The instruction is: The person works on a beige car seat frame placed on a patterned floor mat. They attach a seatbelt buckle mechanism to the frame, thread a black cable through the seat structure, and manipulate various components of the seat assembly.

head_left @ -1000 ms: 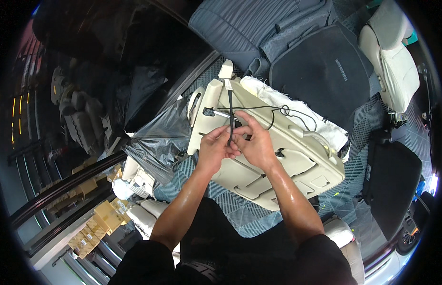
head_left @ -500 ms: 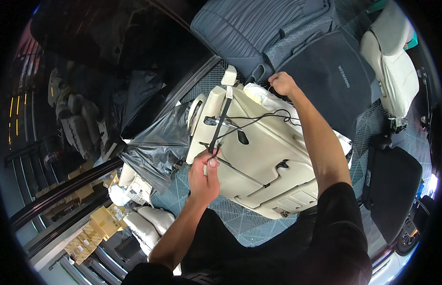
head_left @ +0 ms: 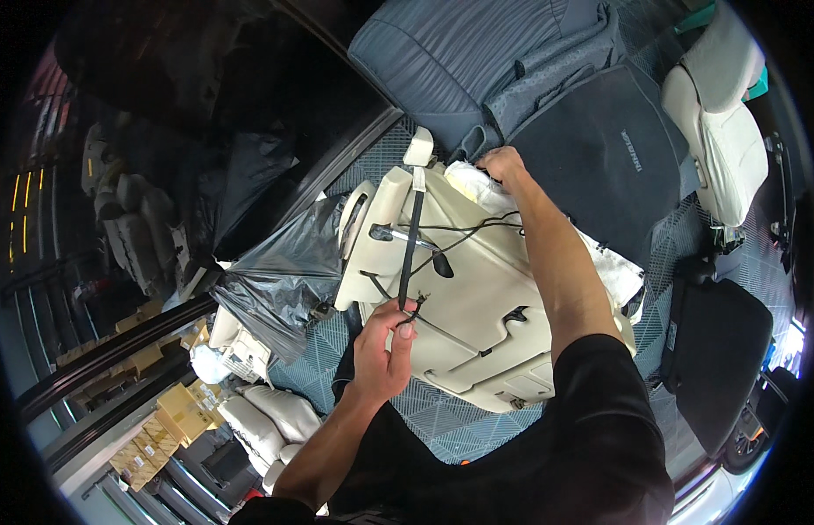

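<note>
right hand reached to seat panel's far edge; left hand apparently lower

The left hand was raised with fingers pinched together near the body; the right hand reached far forward, arm fully extended, fingers curled.

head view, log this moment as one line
left hand: pinching black wire end | right hand: on top edge of cream seat panel | beside: black plastic bag

Right hand fingertips — buried behind the cream seat panel edge.
</note>
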`<move>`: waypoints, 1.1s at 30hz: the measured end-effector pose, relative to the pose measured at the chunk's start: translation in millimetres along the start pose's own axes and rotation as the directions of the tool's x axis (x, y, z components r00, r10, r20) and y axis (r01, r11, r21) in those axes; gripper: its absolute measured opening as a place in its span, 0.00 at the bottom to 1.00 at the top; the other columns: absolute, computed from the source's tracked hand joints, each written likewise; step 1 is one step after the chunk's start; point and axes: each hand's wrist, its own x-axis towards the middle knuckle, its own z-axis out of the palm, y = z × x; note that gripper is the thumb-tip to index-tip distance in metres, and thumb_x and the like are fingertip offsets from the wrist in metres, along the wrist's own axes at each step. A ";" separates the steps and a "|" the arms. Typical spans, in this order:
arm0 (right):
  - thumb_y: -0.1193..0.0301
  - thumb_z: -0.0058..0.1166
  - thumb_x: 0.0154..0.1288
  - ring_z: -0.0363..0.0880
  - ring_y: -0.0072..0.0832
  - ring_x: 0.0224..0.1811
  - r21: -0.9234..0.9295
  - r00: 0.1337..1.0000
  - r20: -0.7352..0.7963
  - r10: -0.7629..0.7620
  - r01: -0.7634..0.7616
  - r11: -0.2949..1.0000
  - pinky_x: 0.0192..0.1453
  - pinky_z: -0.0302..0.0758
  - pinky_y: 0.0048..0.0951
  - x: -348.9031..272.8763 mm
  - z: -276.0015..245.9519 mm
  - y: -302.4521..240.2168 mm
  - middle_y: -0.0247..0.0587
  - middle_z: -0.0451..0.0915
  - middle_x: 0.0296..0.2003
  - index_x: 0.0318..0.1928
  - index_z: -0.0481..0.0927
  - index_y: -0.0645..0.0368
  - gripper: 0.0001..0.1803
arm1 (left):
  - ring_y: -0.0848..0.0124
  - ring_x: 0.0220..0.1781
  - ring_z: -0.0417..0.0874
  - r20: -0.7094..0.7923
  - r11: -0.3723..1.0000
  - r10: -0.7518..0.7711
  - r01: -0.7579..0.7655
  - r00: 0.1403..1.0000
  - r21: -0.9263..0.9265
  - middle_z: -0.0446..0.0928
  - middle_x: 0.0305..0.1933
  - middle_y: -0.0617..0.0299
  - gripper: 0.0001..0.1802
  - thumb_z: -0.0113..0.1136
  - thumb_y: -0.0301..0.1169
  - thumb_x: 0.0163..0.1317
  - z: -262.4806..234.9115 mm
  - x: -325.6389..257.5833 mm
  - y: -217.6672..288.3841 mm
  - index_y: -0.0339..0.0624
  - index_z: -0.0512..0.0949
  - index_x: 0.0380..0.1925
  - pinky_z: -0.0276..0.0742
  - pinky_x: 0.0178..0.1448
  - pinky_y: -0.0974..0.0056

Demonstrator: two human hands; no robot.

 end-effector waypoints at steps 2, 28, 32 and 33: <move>0.54 0.59 0.56 0.78 0.43 0.59 -0.074 0.999 0.037 0.009 -0.006 0.997 0.62 0.73 0.36 -19.1 6.3 -28.7 0.50 0.81 0.54 0.49 0.85 0.55 0.24 | 0.65 0.34 0.82 -0.021 0.996 0.034 -0.032 0.999 0.085 0.79 0.50 0.45 0.08 0.51 0.29 0.72 -12.0 -3.6 -5.6 0.34 0.72 0.43 0.78 0.43 0.63; 0.77 0.48 0.70 0.79 0.21 0.27 0.335 0.755 0.483 -0.443 0.308 0.890 0.36 0.78 0.28 -288.9 -100.1 -67.1 0.42 0.85 0.37 0.58 0.79 0.64 0.17 | 0.77 0.29 0.77 0.112 0.854 -0.483 0.496 0.868 -0.158 0.78 0.34 0.65 0.17 0.54 0.41 0.73 66.0 38.6 8.9 0.37 0.76 0.47 0.74 0.33 0.70; 0.74 0.58 0.61 0.83 0.48 0.36 -0.032 0.706 0.211 -0.676 0.696 0.717 0.45 0.78 0.43 -286.2 -50.7 -50.8 0.52 0.83 0.35 0.41 0.81 0.67 0.10 | 0.78 0.30 0.75 0.092 0.876 -0.446 0.456 0.890 -0.158 0.78 0.35 0.65 0.18 0.55 0.40 0.72 65.1 28.1 -6.8 0.34 0.75 0.49 0.74 0.34 0.71; 0.72 0.58 0.61 0.82 0.51 0.38 -0.016 0.734 0.118 -0.669 0.675 0.738 0.47 0.78 0.44 -292.1 -42.4 -52.1 0.55 0.83 0.37 0.37 0.80 0.67 0.09 | 0.78 0.30 0.75 0.093 0.892 -0.424 0.433 0.901 -0.131 0.78 0.36 0.65 0.18 0.55 0.40 0.72 63.8 28.4 -6.2 0.34 0.75 0.50 0.74 0.35 0.71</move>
